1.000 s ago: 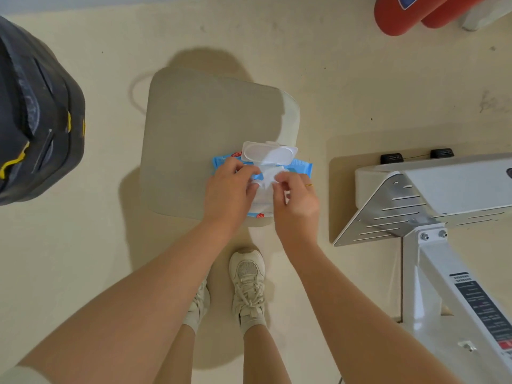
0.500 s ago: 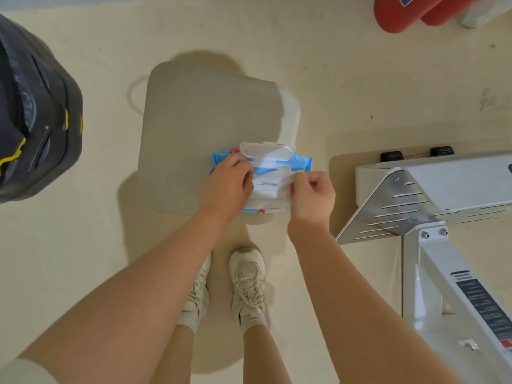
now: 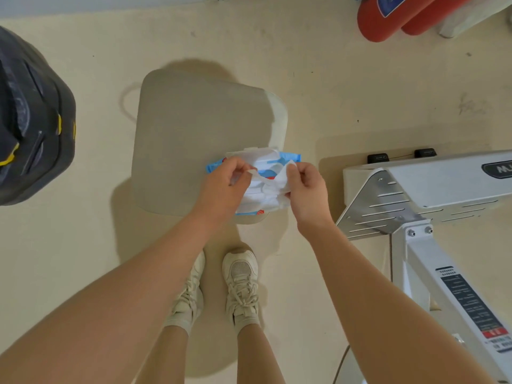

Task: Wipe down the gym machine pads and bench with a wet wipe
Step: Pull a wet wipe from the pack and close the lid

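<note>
A blue and white wet wipe pack [image 3: 289,157] lies with its white lid flipped up on the front right corner of a grey stool seat [image 3: 199,139]. A white wet wipe [image 3: 270,187] is stretched above the pack between both hands. My left hand [image 3: 224,187] pinches the wipe's left corner. My right hand [image 3: 306,189] pinches its right edge with curled fingers. Much of the pack is hidden under the wipe and my hands.
A white gym machine frame [image 3: 415,195] with a perforated plate stands at the right. Red pads [image 3: 388,15] lie at the top right. A dark bag [image 3: 30,126] sits at the left. My two feet in white trainers [image 3: 241,284] stand on the beige floor below the stool.
The wipe has come out of the pack. My left hand has left the pack and taken the wipe's left corner, and both hands now spread it apart.
</note>
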The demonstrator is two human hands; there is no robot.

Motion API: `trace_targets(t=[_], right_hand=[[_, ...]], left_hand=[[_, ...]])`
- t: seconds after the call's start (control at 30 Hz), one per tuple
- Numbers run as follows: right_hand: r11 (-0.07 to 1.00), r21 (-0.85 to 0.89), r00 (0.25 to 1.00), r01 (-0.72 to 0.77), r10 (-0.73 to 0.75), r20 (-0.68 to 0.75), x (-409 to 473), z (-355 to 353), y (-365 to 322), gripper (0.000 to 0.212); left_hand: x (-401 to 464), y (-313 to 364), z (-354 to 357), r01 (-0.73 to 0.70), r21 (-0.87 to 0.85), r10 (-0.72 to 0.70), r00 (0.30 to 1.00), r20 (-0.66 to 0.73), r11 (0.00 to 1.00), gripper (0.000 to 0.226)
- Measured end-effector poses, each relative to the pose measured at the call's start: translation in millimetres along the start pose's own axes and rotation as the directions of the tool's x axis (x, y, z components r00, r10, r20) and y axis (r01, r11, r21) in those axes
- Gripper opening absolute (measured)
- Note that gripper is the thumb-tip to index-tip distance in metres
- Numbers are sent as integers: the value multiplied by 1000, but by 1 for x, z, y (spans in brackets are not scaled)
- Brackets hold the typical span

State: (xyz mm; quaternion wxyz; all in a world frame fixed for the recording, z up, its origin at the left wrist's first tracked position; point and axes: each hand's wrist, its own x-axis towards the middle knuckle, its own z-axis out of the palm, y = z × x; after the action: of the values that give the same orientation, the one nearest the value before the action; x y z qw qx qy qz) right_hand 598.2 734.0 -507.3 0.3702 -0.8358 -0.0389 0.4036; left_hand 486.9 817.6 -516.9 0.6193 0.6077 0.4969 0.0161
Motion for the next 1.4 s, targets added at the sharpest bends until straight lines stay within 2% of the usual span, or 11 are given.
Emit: trace_targets(t=[0.17,0.37,0.57,0.67,0.77,0.97,1.1,1.17,1.23,1.3,1.4], right_hand=[[987,23,987,160,-161,23,-13,-11,-11,27],[773,598,977,-213,155,147,-28,-16,-39,28],[962,269,988,-48,5,156,-35,-3,-41,15],[980,198,992,-20,-5,126,-35,3,-38,15],[851,499,971,-163,48,236,-31,8,-41,17],[759,651,991,-37,-58,124,-25,-22,-52,22],[903,427,984,-37,-41,173,-40,-32,-65,25],[910,407,980,-79,-4,200,-47,-33,-71,20],[918,383,978,-104,25,208,-53,-34,-78,16],[908,402,985,-122,59,165,-55,-36,-84,14],[867,478,990,-143,130,61,-56,-35,-91,16]], left_hand=[[-10,18,-6,-118,44,117,992,38,992,16],[-20,45,-21,-300,268,319,947,-32,915,11],[-15,40,-32,-194,249,211,977,-43,949,10],[-12,23,-32,-105,244,78,990,119,964,24],[-3,-7,-33,-154,535,35,973,226,831,67],[5,-10,-15,-194,738,92,980,176,646,51],[1,13,-29,-177,494,115,981,154,851,43],[-17,43,-37,-15,-48,19,997,80,999,26],[-32,73,-39,209,-476,-106,966,234,855,37],[-43,88,-40,290,-511,-114,931,347,809,48],[-53,96,-45,210,-404,-92,952,292,891,20]])
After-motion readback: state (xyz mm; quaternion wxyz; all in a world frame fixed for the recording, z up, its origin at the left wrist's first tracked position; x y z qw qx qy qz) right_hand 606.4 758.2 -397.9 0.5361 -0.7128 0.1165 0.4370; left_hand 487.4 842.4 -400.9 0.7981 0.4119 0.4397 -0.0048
